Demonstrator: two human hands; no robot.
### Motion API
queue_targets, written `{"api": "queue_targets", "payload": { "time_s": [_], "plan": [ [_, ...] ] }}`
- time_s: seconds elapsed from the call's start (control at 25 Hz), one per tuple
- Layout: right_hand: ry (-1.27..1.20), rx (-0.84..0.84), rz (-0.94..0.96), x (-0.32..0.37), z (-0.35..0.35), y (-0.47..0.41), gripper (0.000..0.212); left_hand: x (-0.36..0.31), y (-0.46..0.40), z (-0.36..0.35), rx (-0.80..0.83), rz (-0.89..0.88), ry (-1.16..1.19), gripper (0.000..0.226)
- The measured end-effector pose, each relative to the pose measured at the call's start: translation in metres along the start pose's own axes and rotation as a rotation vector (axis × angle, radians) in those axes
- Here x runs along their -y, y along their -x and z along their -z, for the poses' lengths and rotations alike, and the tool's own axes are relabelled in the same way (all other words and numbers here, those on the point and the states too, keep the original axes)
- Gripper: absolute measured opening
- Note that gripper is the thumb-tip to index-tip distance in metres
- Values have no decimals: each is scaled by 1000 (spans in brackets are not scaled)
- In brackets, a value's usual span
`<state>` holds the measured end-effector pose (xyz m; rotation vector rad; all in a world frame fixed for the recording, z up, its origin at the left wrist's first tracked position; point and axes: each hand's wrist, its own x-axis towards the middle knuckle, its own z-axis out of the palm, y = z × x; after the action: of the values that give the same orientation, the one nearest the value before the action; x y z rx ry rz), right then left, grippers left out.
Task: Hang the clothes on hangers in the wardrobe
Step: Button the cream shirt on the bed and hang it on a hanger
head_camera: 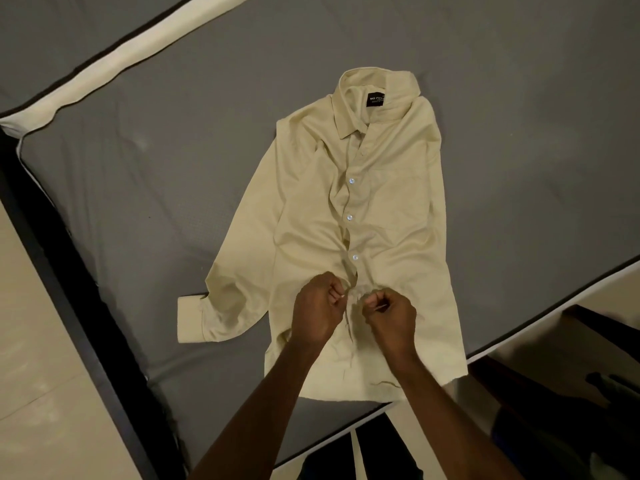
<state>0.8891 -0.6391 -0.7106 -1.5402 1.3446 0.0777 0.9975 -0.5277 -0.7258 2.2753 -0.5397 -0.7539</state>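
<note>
Cream long-sleeved shirt [363, 216] lies flat, front up, on a bed with a grey sheet [173, 150]. Collar [374, 98] points away from the person, hem toward them, reaching the near edge of the mattress. Black label [377, 99] inside the collar, white lettering, only partly readable. Three white buttons [349, 217] show down the placket, apparently fastened; top button under the collar looks undone. One sleeve runs down the left side of the body of the shirt, cuff [189, 318] folded on the sheet near the lower left. The other sleeve is not clearly seen.

Both hands work at the placket, just below the lowest visible button. Left hand [317, 311] has fingers curled, pinching the left edge of the shirt front. Right hand [393, 318] likewise curled, pinching the right edge. Hands sit close together, fabric bunched between them. Whether a button is held cannot be told.

Around: cream band [114, 69] with dark piping crosses the upper left of the bed. Dark bed frame [69, 271] along the left side, pale floor [41, 393] beyond it. Dark wooden furniture [554, 341] at lower right, details unclear.
</note>
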Motion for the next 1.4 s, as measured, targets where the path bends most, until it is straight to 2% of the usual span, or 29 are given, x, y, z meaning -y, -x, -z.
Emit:
{"api": "queue_targets", "payload": {
  "time_s": [0.08,0.2,0.32,0.44,0.56,0.68,0.84,0.92,1.08,1.24,1.4],
  "plan": [
    [113,2,74,-6,-8,21,27,8,23,-4,6,15,-41,12],
    [332,63,84,-27,-15,37,38,23,49,-13,135,101,-23,16],
    [468,48,82,-38,-20,37,32,31,50,-19,166,151,53,17],
    [374,-3,47,-41,-21,31,19,26,44,-26,189,99,-10,9],
    [226,-23,-55,-38,-13,26,21,24,44,-30,209,154,34,9],
    [118,8,-120,-34,-3,30,20,23,49,-28,314,180,97,12],
    [98,2,-151,-41,2,42,18,21,65,-24,281,398,410,10],
    [106,4,-152,-42,0,47,16,20,71,-24,257,443,469,10],
    [116,12,-138,-44,-3,51,16,20,73,-27,235,412,437,8],
    [160,-10,-108,-46,-3,53,18,18,72,-29,217,363,312,17],
    [141,-53,-157,-46,-6,55,18,15,71,-29,252,363,340,24]
  ]
}}
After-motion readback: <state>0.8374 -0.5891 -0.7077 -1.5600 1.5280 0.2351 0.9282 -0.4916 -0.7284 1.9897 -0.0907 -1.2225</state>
